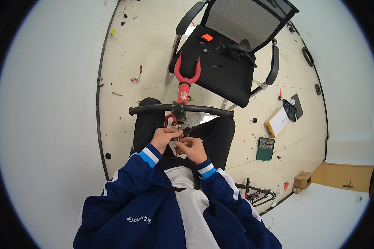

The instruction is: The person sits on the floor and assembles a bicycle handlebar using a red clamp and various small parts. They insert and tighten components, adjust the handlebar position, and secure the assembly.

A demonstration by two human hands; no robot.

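Observation:
A small bike's front end lies across my lap: a red fork (183,92) with its prongs on the chair seat, and a black handlebar (153,108) in a black stem clamp (178,110). Just below the clamp, my left hand (165,139) pinches a thin metal rod (179,132) that points up toward it. My right hand (192,149) has its fingers closed on the rod's lower part. What kind of tool or part the rod is cannot be made out. A curved red piece (169,120) shows beside the clamp, left of the rod.
The black mesh chair (232,89) carries small loose parts, an orange piece (207,37) and a bike saddle (239,49). To the right lie a green parts case (264,155), a white-topped box (277,122) and a black tool case (289,110). A black frame (259,195) is at lower right.

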